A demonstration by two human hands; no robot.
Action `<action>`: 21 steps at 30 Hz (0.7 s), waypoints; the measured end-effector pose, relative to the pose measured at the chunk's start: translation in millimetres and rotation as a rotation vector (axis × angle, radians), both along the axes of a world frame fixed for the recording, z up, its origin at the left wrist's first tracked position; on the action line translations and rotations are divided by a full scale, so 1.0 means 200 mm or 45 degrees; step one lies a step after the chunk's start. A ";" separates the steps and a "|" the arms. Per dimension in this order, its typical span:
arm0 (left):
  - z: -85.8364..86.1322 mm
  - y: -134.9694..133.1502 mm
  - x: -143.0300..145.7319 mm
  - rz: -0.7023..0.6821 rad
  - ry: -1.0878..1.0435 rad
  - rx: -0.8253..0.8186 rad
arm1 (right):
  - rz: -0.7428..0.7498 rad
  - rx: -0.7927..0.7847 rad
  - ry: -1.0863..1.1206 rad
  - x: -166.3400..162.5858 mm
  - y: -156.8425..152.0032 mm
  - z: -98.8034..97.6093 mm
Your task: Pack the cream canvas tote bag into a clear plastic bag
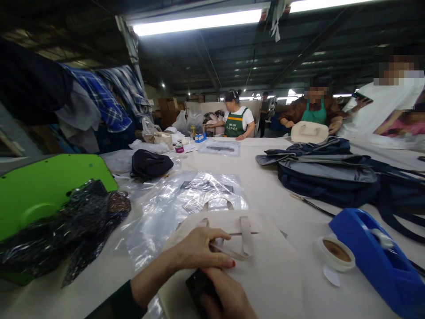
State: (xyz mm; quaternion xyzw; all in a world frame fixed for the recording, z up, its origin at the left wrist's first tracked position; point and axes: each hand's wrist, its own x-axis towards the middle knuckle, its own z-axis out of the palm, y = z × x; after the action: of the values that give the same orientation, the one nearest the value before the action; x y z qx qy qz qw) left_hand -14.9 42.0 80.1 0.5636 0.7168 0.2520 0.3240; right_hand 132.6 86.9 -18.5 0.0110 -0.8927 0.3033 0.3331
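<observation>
Pressing down flat on a cream canvas tote bag point(265, 266) lying on the white work table point(272, 186), left hand point(199, 250) with fingers stretched out and nearly straight, fingertips on the bag's handle straps point(244, 241), gripping nothing. Just below, touching the left hand, right hand point(229, 299) resting on the bag with a dark flat object point(201, 285) under or in its fingers; cannot tell how tightly closed. Lying partly beneath the bag's top edge, a clear plastic sleeve point(186, 208). To the right, near the bag, a small round tin point(336, 252) and a blue tape dispenser point(378, 257). Farther right, stacked navy bags point(332, 175). At far left, a green machine cover point(43, 186) draped with dark glittery fabric point(76, 226). Across the table, well apart, several people in aprons point(237, 122) standing.
</observation>
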 end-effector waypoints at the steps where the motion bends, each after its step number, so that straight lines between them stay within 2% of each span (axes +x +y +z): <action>1: 0.00 0.01 0.00 0.025 0.056 -0.013 | 0.015 0.045 0.020 0.00 0.00 0.02; 3: -0.01 0.03 -0.02 0.081 0.162 -0.001 | 0.006 0.105 0.104 0.03 0.03 0.09; 6: -0.01 0.04 -0.05 0.114 0.151 0.040 | -0.312 0.237 0.162 0.06 0.12 0.20; 8: 0.01 0.05 -0.07 0.105 0.088 0.071 | -0.471 0.330 0.088 0.06 0.19 0.24; 10: 0.03 0.05 -0.10 0.105 0.043 0.120 | -0.447 0.320 0.003 0.03 0.25 0.26; 12: 0.04 0.05 -0.13 0.131 0.038 0.196 | -0.395 0.175 -0.029 -0.01 0.29 0.28; 16: 0.02 0.04 -0.20 0.266 0.033 0.294 | -0.416 -0.284 -0.082 -0.04 0.34 0.38; 18: 0.00 0.03 -0.22 0.321 -0.015 0.267 | -0.398 -0.451 -0.106 -0.04 0.36 0.44; 21: -0.01 0.05 -0.24 0.348 -0.085 0.146 | -0.392 -0.585 -0.080 -0.04 0.39 0.49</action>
State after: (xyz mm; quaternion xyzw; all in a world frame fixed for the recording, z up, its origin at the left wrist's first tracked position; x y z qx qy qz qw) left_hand -62.9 51.2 77.8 0.4697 0.7600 0.3530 0.2776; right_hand 124.8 165.1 80.5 -0.2100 -0.8017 0.4436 0.3411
